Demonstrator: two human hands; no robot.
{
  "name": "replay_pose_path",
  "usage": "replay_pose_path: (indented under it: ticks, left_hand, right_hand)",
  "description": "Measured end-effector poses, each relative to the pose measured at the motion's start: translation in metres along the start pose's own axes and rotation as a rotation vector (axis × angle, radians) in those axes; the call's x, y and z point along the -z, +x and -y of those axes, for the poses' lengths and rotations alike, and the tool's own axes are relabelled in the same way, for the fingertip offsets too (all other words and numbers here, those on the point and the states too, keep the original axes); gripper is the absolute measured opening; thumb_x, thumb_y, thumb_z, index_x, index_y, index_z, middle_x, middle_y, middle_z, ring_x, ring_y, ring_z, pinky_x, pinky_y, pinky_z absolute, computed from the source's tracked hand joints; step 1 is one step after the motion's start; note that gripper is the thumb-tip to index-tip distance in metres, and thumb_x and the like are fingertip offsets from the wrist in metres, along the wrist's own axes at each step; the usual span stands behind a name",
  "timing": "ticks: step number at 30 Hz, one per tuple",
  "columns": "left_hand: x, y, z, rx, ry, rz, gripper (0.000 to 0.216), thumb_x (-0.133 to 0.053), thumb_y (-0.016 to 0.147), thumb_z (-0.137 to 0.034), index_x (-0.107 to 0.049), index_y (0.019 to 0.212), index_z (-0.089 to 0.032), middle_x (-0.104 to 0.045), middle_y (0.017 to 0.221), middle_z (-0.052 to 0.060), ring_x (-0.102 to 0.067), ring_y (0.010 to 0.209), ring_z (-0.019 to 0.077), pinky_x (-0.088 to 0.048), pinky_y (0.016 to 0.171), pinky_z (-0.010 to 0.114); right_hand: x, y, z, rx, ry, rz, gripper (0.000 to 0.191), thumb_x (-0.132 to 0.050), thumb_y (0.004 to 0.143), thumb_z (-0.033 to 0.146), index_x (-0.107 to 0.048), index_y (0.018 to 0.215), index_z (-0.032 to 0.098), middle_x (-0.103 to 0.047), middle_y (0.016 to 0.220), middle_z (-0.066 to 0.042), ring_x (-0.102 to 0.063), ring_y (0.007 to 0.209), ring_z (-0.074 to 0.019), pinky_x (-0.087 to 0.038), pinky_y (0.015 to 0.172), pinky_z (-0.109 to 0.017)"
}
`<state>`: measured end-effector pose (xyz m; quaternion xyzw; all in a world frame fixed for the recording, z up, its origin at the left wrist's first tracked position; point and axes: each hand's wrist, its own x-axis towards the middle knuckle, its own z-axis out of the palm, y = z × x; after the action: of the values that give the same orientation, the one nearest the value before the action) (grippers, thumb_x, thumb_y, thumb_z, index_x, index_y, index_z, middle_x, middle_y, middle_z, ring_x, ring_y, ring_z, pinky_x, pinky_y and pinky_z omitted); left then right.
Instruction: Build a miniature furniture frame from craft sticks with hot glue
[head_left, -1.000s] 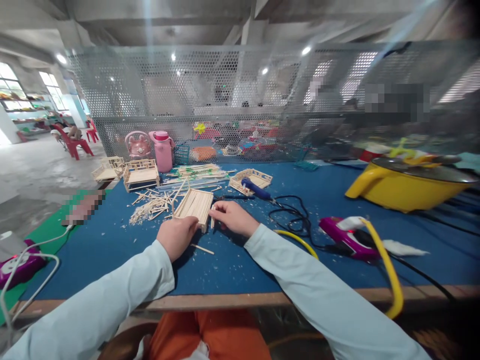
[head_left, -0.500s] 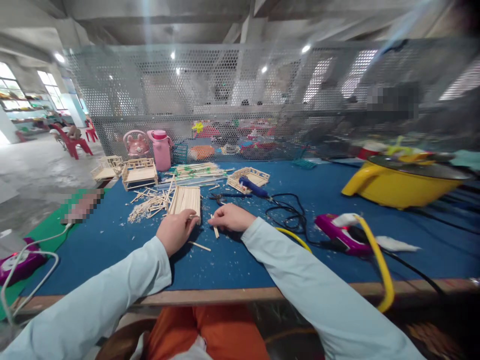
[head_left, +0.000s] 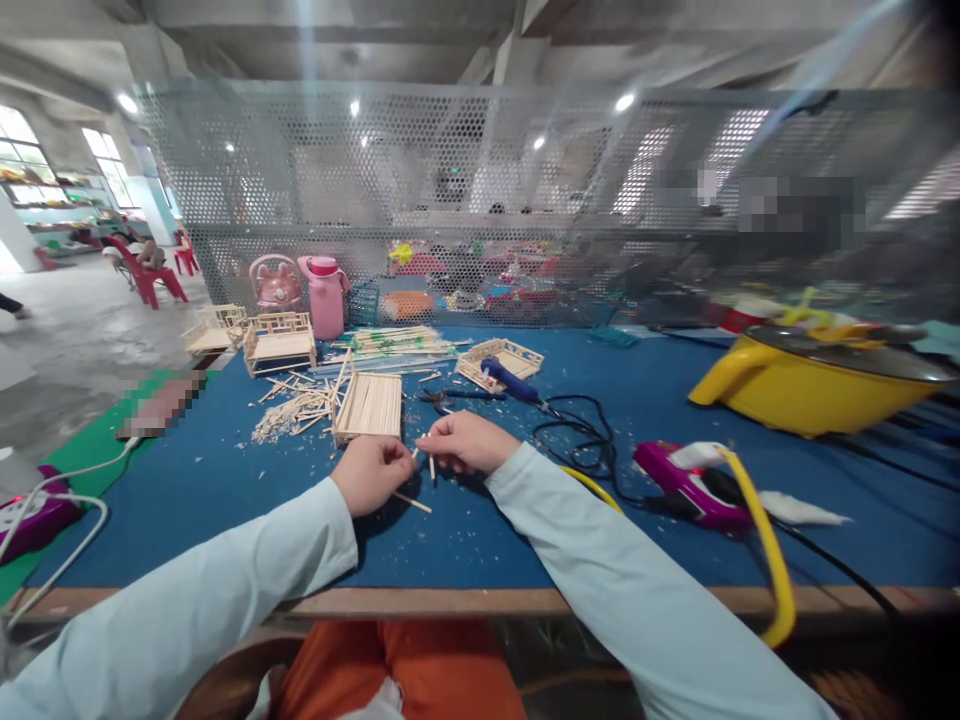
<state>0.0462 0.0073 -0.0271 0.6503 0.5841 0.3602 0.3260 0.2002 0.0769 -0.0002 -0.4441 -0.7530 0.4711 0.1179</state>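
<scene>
My left hand [head_left: 375,474] is closed in a pinch, fingertips on the end of a small pale wooden stick [head_left: 416,453]. Close beside it, my right hand [head_left: 471,443] pinches short wooden sticks [head_left: 432,466] that point down from its fingers. The two sets of fingertips nearly meet. Just beyond my left hand stands a miniature bed of wooden sticks [head_left: 369,405], with a slatted top. A loose stick [head_left: 412,503] lies below my left fingers. Past my right hand rest dark-handled pliers [head_left: 454,398] and a blue glue gun [head_left: 511,380].
Stick offcuts [head_left: 300,412] are heaped left of the bed. Two stick-built pieces, one a small bench [head_left: 280,345], stand farther back near a pink bottle [head_left: 325,300]. A purple power strip [head_left: 690,485], cables and a yellow pan [head_left: 802,385] occupy the right. A perforated metal screen [head_left: 420,180] borders the back.
My left hand has left the bed's front edge and moved right and nearer, up to my right fingertips. A small stick now shows at its fingers. My right hand has barely moved.
</scene>
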Motion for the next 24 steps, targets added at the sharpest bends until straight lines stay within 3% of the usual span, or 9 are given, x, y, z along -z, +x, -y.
replay_pose_path:
  ticks: [6,13,15,18,21,24]
  left_hand:
    - [0.001,-0.002,0.007,0.005,-0.111,-0.02,0.023,-0.05,0.068,-0.036,-0.054,0.061,-0.015,-0.045,0.052,-0.004,-0.038,0.049,0.0091,-0.031,0.051,0.022]
    - [0.005,-0.005,0.006,-0.049,0.013,-0.076,0.023,-0.048,0.074,-0.036,-0.056,0.066,-0.016,-0.051,0.056,-0.002,-0.041,0.052,0.0106,-0.032,0.053,0.023]
    - [0.007,-0.006,0.004,-0.075,-0.04,-0.082,0.022,-0.048,0.075,-0.036,-0.054,0.069,-0.016,-0.053,0.056,-0.002,-0.044,0.053,0.0109,-0.034,0.054,0.023]
    - [0.006,-0.007,0.001,-0.097,-0.157,-0.076,0.019,-0.047,0.077,-0.035,-0.051,0.071,-0.017,-0.054,0.055,-0.002,-0.048,0.053,0.0111,-0.036,0.055,0.023]
    - [0.004,-0.006,0.0,-0.118,-0.229,-0.099,0.016,-0.049,0.076,-0.033,-0.049,0.073,-0.017,-0.054,0.057,-0.002,-0.049,0.054,0.0112,-0.038,0.056,0.023]
    - [0.002,-0.005,0.0,-0.141,-0.288,-0.105,0.014,-0.051,0.075,-0.031,-0.048,0.075,-0.017,-0.054,0.059,-0.002,-0.051,0.056,0.0111,-0.039,0.058,0.023]
  right_hand:
    - [0.0,-0.002,0.003,-0.002,-0.008,-0.001,0.047,-0.065,0.056,0.059,-0.046,0.05,0.017,-0.047,0.04,0.006,-0.037,0.032,-0.0039,-0.028,0.03,-0.017]
    - [0.0,-0.001,0.0,-0.019,-0.109,0.033,0.038,-0.06,0.067,0.051,-0.051,0.054,0.016,-0.049,0.042,0.005,-0.038,0.033,-0.0047,-0.029,0.034,-0.019]
    - [0.001,0.0,-0.001,0.008,-0.203,-0.029,0.033,-0.057,0.071,0.047,-0.057,0.06,0.016,-0.052,0.045,0.004,-0.042,0.036,-0.006,-0.032,0.038,-0.019]
    - [0.007,0.0,-0.002,0.058,-0.46,-0.269,0.029,-0.053,0.076,0.043,-0.062,0.07,0.016,-0.061,0.056,-0.001,-0.053,0.051,-0.0097,-0.036,0.049,-0.02]
    - [0.017,-0.001,-0.006,-0.032,-0.767,-0.49,0.026,-0.052,0.077,0.042,-0.064,0.08,0.019,-0.067,0.08,-0.005,-0.06,0.074,-0.0155,-0.039,0.059,-0.023]
    - [0.022,0.002,-0.011,-0.124,-0.878,-0.499,0.024,-0.057,0.073,0.039,-0.065,0.084,0.02,-0.067,0.093,-0.008,-0.061,0.085,-0.0204,-0.04,0.064,-0.026]
